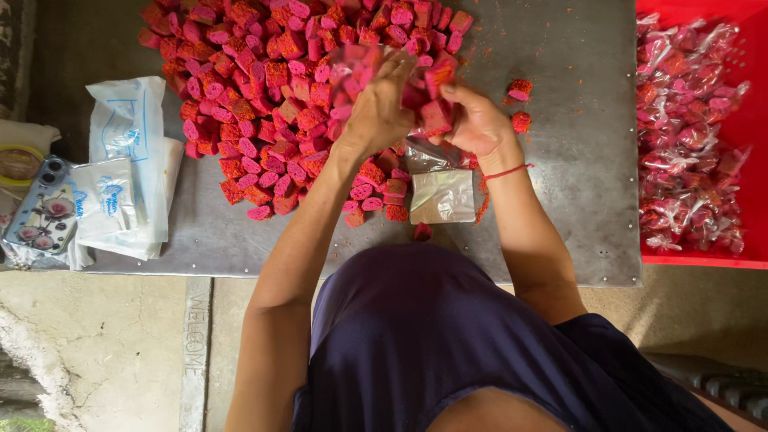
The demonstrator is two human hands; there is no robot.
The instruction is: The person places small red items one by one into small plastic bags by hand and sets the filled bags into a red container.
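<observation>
L hand (376,112) and R hand (472,120) meet over the near edge of the candy pile (272,104) on the metal sheet (584,160). L fingers pinch a clear bag (360,64); R hand closed on a red piece (436,116). Flat clear wrappers (442,194) lie just below pile, betw. the forearms. Bare sheet right of pile, 2 loose pieces (520,104) there. Red tray (752,120) w/ wrapped packs past sheet's right edge. Left of pile: bag stacks (128,168), phone (44,204).

A scuffed grey metal tabletop (576,184) stands over a pale concrete floor (104,352) in soft daylight
</observation>
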